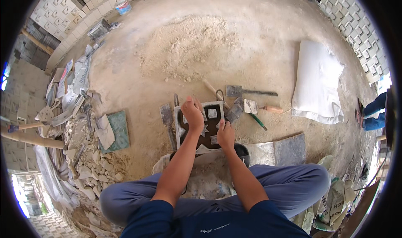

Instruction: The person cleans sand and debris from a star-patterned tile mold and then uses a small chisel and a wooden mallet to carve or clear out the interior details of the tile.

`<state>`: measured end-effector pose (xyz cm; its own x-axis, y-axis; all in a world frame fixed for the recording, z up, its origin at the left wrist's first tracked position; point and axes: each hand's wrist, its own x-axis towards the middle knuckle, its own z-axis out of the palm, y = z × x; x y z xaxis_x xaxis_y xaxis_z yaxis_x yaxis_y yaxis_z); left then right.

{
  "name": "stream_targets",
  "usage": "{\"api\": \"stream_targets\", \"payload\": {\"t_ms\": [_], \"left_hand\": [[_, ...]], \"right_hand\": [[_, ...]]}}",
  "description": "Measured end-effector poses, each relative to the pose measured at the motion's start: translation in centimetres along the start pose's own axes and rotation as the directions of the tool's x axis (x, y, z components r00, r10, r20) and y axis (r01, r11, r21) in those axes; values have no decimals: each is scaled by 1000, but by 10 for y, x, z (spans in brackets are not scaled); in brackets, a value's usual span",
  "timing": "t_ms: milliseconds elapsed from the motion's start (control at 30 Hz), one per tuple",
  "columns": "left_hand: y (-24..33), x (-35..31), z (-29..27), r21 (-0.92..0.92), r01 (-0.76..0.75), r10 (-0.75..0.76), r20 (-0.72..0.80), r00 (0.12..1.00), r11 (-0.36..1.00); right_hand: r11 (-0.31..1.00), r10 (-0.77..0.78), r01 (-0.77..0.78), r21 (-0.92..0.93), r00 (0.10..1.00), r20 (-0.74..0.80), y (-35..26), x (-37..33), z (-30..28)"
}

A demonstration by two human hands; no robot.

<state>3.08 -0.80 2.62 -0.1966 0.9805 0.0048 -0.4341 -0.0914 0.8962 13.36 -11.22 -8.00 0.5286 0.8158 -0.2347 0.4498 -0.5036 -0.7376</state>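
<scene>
Head view: our left hand [192, 112] covers part of the mould [177, 127] beneath; our right hand [226, 135] meets the mould's right rim; we cannot tell either grip. Left of it lies a lettered sack [82, 75]; far right, a cut-off person [374, 124].

Mold [212, 127] partly hidden beneath the hands [193, 113] (person [374, 109] cut off, far right).

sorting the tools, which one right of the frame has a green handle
The green-handled tool, lying just below the wooden-handled trowel; its neighbours' handles look wooden or dark.
</scene>
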Motion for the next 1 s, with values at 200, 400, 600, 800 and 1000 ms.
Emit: {"api": "stream_targets", "payload": {"t_ms": [200, 400, 600, 800, 1000], "left_hand": [[24, 20, 4, 24, -27, 17, 350, 937, 999], [13, 9, 2, 13, -81, 79, 77, 994, 997], [41, -1, 5, -148, -80, 92, 82, 992, 986], [35, -1, 28, -93, -23, 10, -139, 990, 995], [8, 29, 19, 15, 8, -6, -127, 992, 1000]], "right_hand": [[1000, 21, -21, -3, 1000, -11, -7, -2, 2], [1000, 22, -23, 22, 1000, 13, -12, -6, -2], [999, 9, -8, 46, 999, -33, -7, -5, 0], [999, 32, -31, 14, 999, -28, 2, -2, 0], [999, 37, -36, 37, 999, -22, -3, -5, 2]]}}
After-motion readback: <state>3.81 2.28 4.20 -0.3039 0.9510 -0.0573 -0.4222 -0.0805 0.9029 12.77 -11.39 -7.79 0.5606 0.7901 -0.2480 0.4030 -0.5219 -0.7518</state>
